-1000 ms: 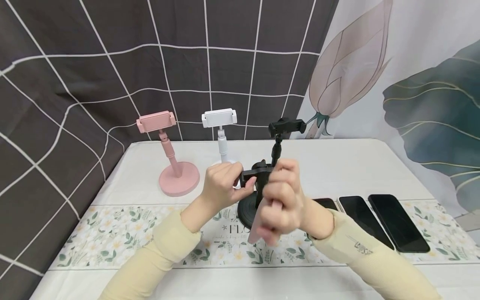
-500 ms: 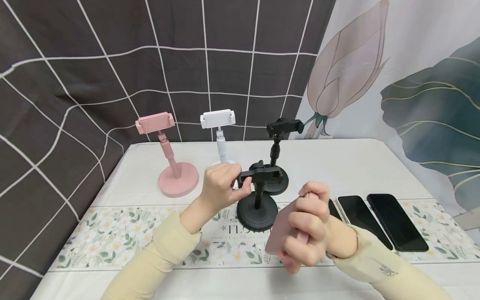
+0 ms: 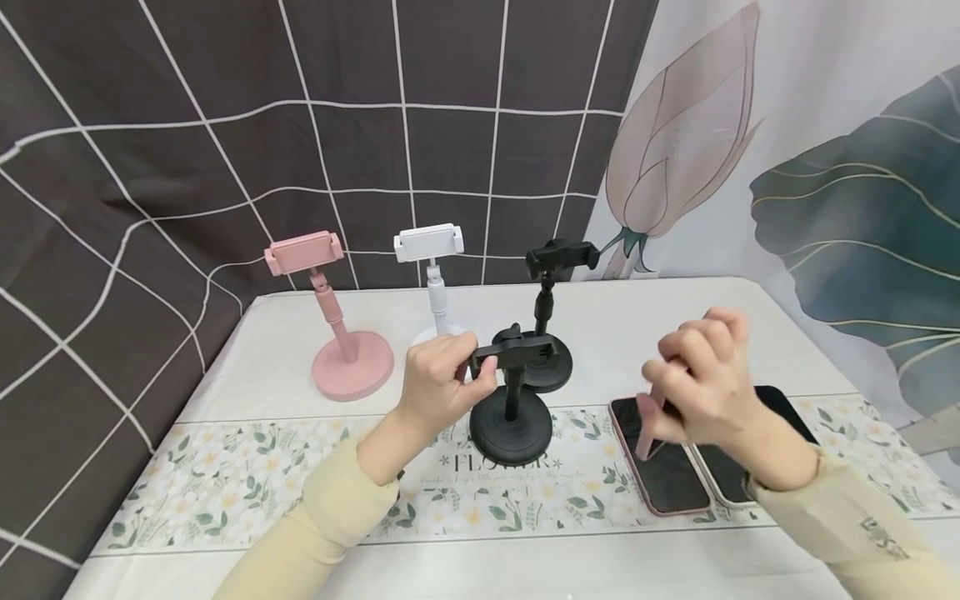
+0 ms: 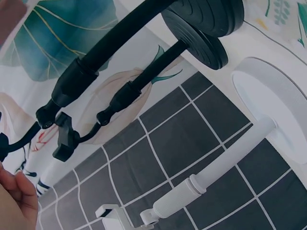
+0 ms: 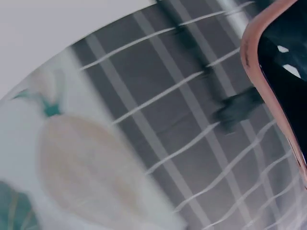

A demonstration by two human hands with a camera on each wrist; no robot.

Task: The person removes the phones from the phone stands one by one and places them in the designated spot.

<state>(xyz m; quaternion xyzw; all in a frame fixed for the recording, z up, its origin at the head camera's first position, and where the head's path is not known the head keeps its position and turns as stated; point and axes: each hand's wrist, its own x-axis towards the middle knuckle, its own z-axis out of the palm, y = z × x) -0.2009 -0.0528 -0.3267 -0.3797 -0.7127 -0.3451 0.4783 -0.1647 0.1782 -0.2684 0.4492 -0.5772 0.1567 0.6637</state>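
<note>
My left hand (image 3: pixel 437 383) pinches the left end of the holder on the front black phone stand (image 3: pixel 512 435), whose round base is on the floral strip. In the left wrist view, fingertips (image 4: pixel 26 194) show at the lower left beside that stand's dark arm (image 4: pixel 76 82). Raised over the right of the table, my right hand (image 3: pixel 701 387) has curled fingers gripping a pink phone (image 5: pixel 288 91). Only a thin pink part of it shows in the head view. Beneath and around this hand lie a pink-edged phone (image 3: pixel 666 475), a white-edged phone (image 3: pixel 726 475) and a black phone (image 3: pixel 783 410).
Behind stand a pink phone stand (image 3: pixel 352 367), a white phone stand (image 3: pixel 437 292) and a second black phone stand (image 3: pixel 544 304), which the front one partly overlaps. The table (image 3: pixel 465 567) has a white cover with a floral strip. Dark checked cloth (image 3: pixel 442 75) hangs at the back.
My right hand has moved right with the pink phone, from beside the front black stand to above the phones on the table, turning it nearly edge-on. The left hand keeps its pinch.
</note>
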